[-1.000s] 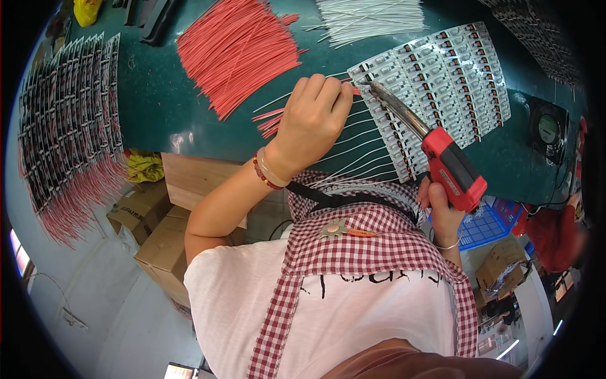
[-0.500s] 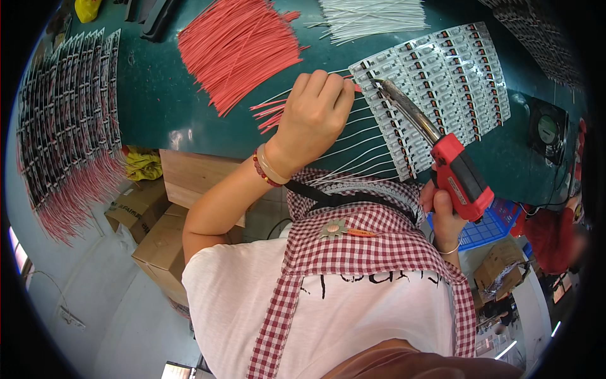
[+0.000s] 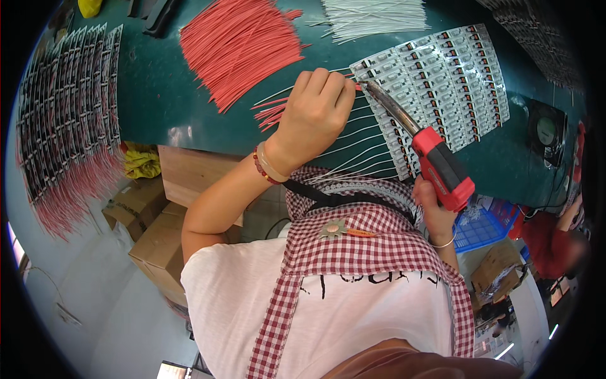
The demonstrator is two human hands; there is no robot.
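My left hand is closed on several red wires, whose ends stick out on both sides of the fist. In my right hand is a red and black soldering iron, gripped by its handle. Its metal tip reaches the left edge of a panel of small circuit boards, close beside my left fingertips. Contact between tip and wire is too small to make out. White wires run from that edge of the panel toward my apron.
A heap of red wires and a bundle of white wires lie at the back of the green table. Wired panels hang at the left. Beneath are cardboard boxes and a blue crate. Another person's red sleeve shows at right.
The soldering iron has moved left with my right hand, its tip going from the boards to the panel's left edge near my left fingers. My left hand stays nearly in place.
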